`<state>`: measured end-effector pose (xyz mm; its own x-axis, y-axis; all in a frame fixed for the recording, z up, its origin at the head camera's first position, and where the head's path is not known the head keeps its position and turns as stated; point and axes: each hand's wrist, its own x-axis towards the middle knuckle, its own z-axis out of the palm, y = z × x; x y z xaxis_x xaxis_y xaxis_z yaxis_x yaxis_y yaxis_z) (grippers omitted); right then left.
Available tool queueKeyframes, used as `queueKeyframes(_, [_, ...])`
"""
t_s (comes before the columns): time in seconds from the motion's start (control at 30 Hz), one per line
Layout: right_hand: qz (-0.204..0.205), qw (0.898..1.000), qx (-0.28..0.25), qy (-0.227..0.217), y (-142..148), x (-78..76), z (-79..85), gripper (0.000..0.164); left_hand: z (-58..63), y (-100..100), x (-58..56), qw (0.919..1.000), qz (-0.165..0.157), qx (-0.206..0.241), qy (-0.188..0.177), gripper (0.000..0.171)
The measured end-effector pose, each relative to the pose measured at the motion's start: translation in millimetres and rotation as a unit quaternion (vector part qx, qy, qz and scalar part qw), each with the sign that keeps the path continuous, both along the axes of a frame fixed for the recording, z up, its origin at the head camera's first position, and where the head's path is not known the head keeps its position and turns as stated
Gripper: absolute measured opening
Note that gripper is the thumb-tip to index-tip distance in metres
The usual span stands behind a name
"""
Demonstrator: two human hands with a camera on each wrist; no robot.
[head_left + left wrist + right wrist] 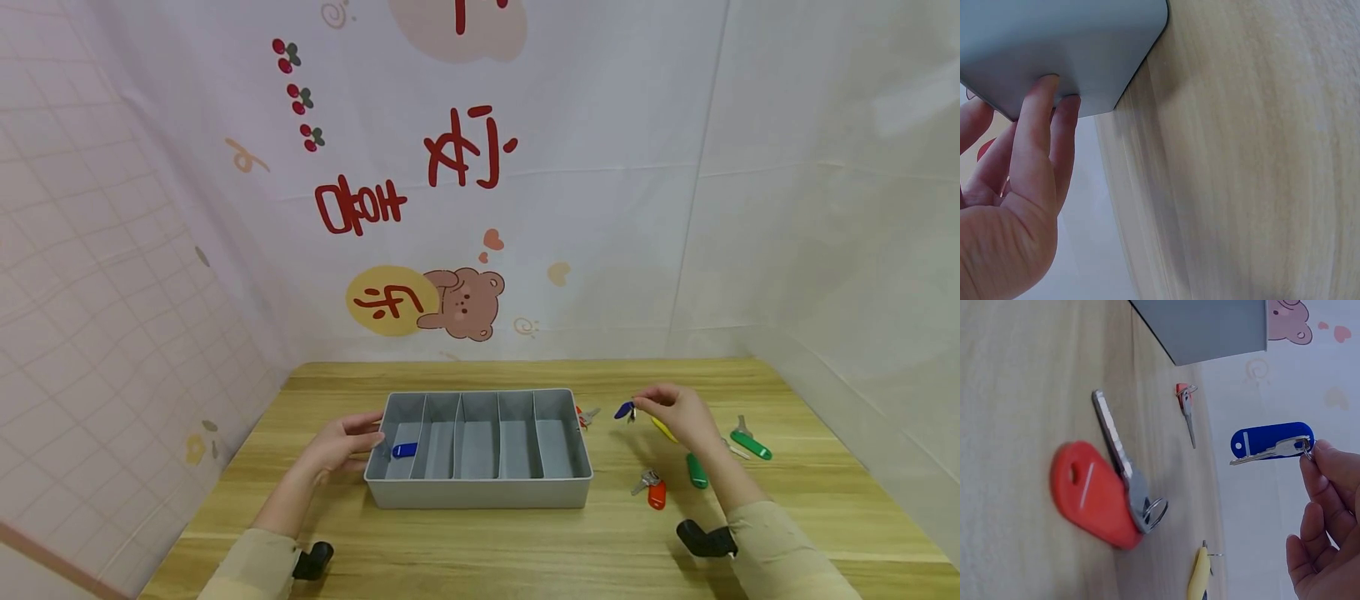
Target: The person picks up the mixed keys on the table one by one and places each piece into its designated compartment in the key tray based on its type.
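Note:
A grey divided tray (pixel 476 493) stands on the table with a blue key tag (pixel 404 450) in its leftmost compartment. My left hand (pixel 347 443) grips the tray's left end; in the left wrist view several fingers (pixel 1035 144) touch the outer wall. To the right of the tray, my right hand (pixel 678 414) pinches the ring of another blue key tag (pixel 1272 439) with a silver key (pixel 1275 450), held above the table. Below it lie a red key tag (pixel 1094 497) with its key and a yellow key tag (pixel 1199 575).
Two green key tags (pixel 697 472) (pixel 752 445) lie near the right forearm. Another red tag with a key (pixel 1184 400) lies close to the tray's right end. A white printed cloth (pixel 600 250) hangs behind the wooden table (pixel 480 554).

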<state>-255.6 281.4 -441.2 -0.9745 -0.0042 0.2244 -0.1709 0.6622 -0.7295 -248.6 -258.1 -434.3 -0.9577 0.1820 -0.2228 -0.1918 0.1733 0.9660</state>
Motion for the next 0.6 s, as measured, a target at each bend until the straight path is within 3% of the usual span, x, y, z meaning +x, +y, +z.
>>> queueKeyframes(0.6, [0.008, 1.000, -0.010, -0.003, -16.4, 5.4, 24.4, 0.036, -1.4, -0.7, -0.5, 1.0000, -0.001, 0.007, 0.004, 0.061])
